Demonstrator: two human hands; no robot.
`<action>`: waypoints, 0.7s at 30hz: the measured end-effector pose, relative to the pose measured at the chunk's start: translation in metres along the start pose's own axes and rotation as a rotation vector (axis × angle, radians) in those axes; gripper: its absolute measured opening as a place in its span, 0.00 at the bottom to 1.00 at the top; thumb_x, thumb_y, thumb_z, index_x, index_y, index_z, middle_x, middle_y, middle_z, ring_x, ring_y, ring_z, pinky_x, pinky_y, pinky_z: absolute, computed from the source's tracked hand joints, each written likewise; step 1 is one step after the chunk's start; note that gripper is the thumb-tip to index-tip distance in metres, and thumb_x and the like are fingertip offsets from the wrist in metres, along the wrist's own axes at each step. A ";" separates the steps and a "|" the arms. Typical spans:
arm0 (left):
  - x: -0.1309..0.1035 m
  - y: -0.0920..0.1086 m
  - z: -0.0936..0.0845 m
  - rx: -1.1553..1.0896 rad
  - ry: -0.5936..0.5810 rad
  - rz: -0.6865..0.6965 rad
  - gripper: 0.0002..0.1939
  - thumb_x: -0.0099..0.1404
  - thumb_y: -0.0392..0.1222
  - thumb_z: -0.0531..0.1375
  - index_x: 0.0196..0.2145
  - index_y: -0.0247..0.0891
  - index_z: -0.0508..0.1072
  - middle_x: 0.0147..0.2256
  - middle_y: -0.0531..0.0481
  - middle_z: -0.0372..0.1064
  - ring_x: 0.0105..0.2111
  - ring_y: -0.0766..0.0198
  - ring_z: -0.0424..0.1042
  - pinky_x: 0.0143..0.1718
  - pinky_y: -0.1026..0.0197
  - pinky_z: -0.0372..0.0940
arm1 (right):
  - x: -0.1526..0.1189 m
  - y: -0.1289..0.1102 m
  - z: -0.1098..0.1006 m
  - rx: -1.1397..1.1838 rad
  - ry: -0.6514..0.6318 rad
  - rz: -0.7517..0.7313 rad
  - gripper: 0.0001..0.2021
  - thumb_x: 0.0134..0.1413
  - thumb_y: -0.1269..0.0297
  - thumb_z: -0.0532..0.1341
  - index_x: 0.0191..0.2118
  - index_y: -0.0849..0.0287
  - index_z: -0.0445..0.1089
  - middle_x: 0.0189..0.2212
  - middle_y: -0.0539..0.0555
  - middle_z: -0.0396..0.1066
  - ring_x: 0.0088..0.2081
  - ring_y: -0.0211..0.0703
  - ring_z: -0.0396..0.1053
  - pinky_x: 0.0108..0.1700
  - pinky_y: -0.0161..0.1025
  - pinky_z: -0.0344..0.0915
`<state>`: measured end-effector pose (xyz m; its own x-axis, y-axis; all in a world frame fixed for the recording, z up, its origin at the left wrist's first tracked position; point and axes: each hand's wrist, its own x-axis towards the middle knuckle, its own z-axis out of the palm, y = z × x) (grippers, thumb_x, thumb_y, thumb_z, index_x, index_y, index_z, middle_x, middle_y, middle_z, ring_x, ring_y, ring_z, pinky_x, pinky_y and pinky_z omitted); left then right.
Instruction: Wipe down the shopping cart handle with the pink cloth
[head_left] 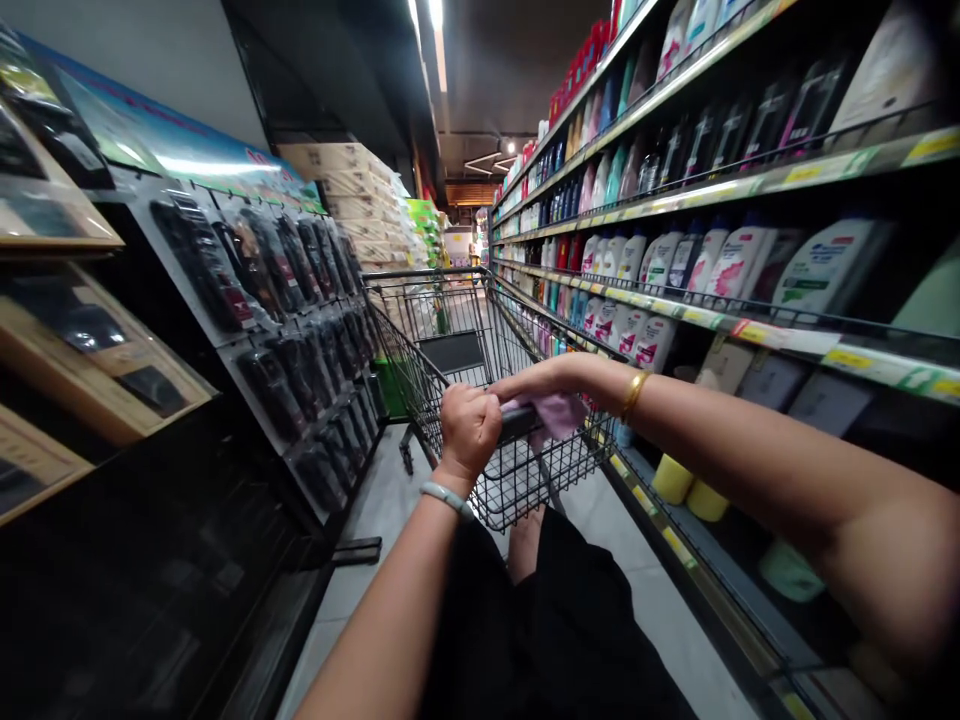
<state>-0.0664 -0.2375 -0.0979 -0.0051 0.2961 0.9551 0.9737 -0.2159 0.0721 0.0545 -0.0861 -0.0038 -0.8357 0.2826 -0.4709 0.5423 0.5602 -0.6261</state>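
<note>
"Down the aisle, between the display rack (281, 265) on the left and the bottle shelves (787, 340) on the right, where is the shopping cart (510, 485)?"

"Directly in front of the person, its handle (517, 424) at the near end and its basket reaching toward the far end."

"And the 2 hands?"

"The left hand (471, 425) is clenched in a fist around the handle. The right hand (536, 376) lies palm down across it, wrist bent, fingers reaching toward the left; whether those fingers grip cannot be told."

"What is that below the right wrist?"

"A pink cloth (561, 414), bunched beside the handle's right part."

"So which step is this?"

"Handling the cart by its handle, most likely steering or pushing; 1 view can't show whether it is rolling."

"What would the next move call for?"

"If the cart is pushed on, even pressure from the 2 hands and a straight line. The rack's foot (358, 551) juts onto the floor (375, 500) at near left, and the shelves run close at right. The cloth could slip too, if it is only draped there."
</note>
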 end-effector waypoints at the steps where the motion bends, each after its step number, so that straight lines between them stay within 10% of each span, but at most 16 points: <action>1: -0.002 -0.003 -0.003 -0.003 -0.006 -0.007 0.24 0.76 0.43 0.48 0.20 0.43 0.58 0.20 0.52 0.59 0.27 0.60 0.59 0.38 0.53 0.56 | -0.002 0.002 0.001 0.087 -0.067 -0.065 0.20 0.60 0.43 0.63 0.43 0.57 0.73 0.37 0.53 0.77 0.36 0.44 0.74 0.41 0.39 0.73; 7: -0.009 -0.018 -0.020 -0.025 -0.055 -0.048 0.25 0.77 0.46 0.46 0.20 0.44 0.53 0.21 0.51 0.57 0.28 0.59 0.60 0.38 0.52 0.56 | -0.006 0.027 -0.018 0.107 -0.156 -0.167 0.23 0.48 0.45 0.76 0.40 0.57 0.73 0.32 0.49 0.73 0.33 0.39 0.69 0.36 0.35 0.67; 11: -0.008 -0.023 -0.023 -0.037 -0.061 -0.060 0.24 0.77 0.46 0.46 0.20 0.44 0.51 0.21 0.51 0.55 0.27 0.59 0.59 0.37 0.52 0.56 | -0.002 0.035 -0.027 0.018 0.087 -0.104 0.23 0.49 0.40 0.73 0.34 0.56 0.72 0.28 0.50 0.71 0.31 0.40 0.66 0.34 0.37 0.64; 19: 0.000 -0.032 -0.021 -0.019 -0.105 -0.106 0.24 0.76 0.46 0.44 0.20 0.45 0.53 0.21 0.49 0.59 0.28 0.58 0.63 0.39 0.52 0.59 | 0.011 -0.018 0.003 0.101 0.166 -0.406 0.11 0.58 0.54 0.70 0.39 0.54 0.74 0.33 0.48 0.73 0.31 0.35 0.67 0.34 0.34 0.64; 21: 0.002 -0.034 -0.023 -0.005 -0.157 -0.105 0.24 0.75 0.46 0.45 0.20 0.45 0.54 0.21 0.49 0.61 0.29 0.58 0.64 0.39 0.52 0.60 | 0.015 -0.027 0.000 0.000 0.107 -0.276 0.06 0.57 0.61 0.69 0.39 0.55 0.76 0.30 0.47 0.73 0.30 0.35 0.68 0.35 0.35 0.65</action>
<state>-0.1047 -0.2511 -0.0916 -0.0708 0.4586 0.8858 0.9687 -0.1803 0.1708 0.0275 -0.0971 0.0058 -0.9560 0.2002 -0.2145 0.2933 0.6271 -0.7216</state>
